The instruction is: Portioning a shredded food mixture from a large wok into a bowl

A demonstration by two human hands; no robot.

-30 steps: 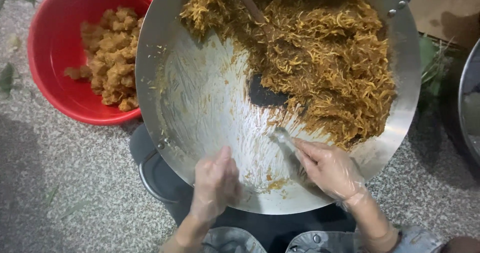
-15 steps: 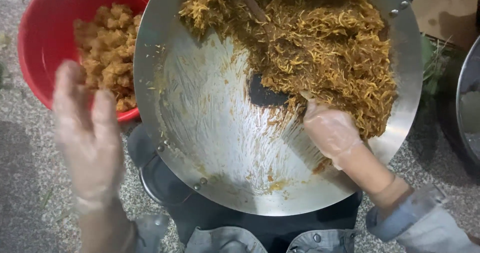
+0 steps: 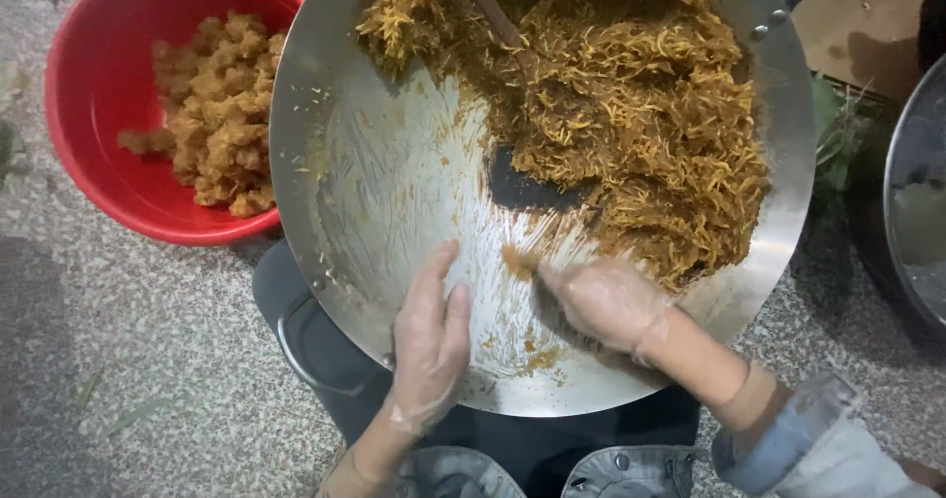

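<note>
While both hands (image 3: 431, 345) lie open in pan (image 3: 325, 193), red bowl (image 3: 99, 84) sits left.

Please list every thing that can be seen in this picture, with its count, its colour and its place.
metal pan: one, silver, large and round, centre of view.
shredded mixture: one heap, golden brown, far and right side of the pan.
utensil handle: one, brownish, lying in the mixture at the top.
red bowl: one, red, upper left, beside the pan.
lumps: one pile, tan brown, inside the red bowl.
second metal vessel: one, silver, right edge, partly cut off.
ground: grey, speckled, under everything.
left hand: one, in a clear glove, flat on the bare pan surface near its rim.
right hand: one, in a clear glove, fingers at a small clump of mixture.
</note>
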